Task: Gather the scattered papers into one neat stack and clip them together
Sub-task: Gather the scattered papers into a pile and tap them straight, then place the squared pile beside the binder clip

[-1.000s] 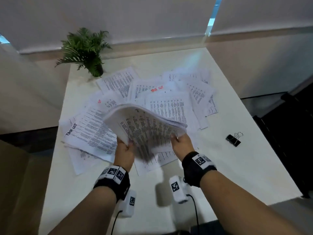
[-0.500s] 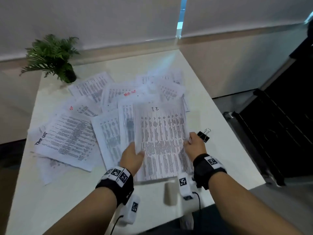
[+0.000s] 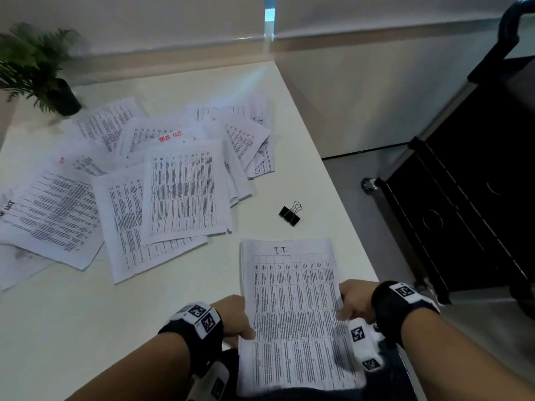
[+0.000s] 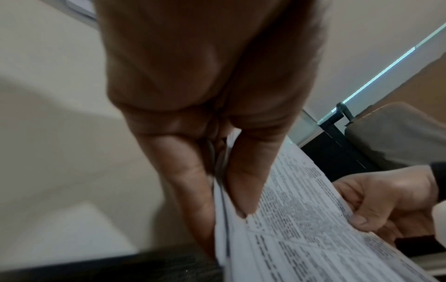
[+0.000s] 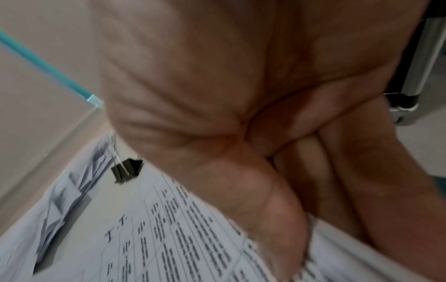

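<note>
The head view looks forward and down from above the bench [image 3: 86,328], taking in the loose sheets [image 3: 179,192] toward 11 o'clock and the binder clip [image 3: 290,214] at 12 o'clock. The left wrist view sits very close behind the left hand [image 4: 205,114], facing along its fingers toward 3 o'clock, where the right hand [image 4: 391,200] shows. The right wrist view looks just as closely past the right hand [image 5: 253,114] toward 10 o'clock; all three share the held stack [image 3: 292,314], and head and right wrist share the clip.

- A white table [image 3: 86,328] stood by a pale wall [image 3: 144,21]
- A green plant [image 3: 34,68] sat in its corner
- A black cabinet [image 3: 463,198] was beside it
</note>
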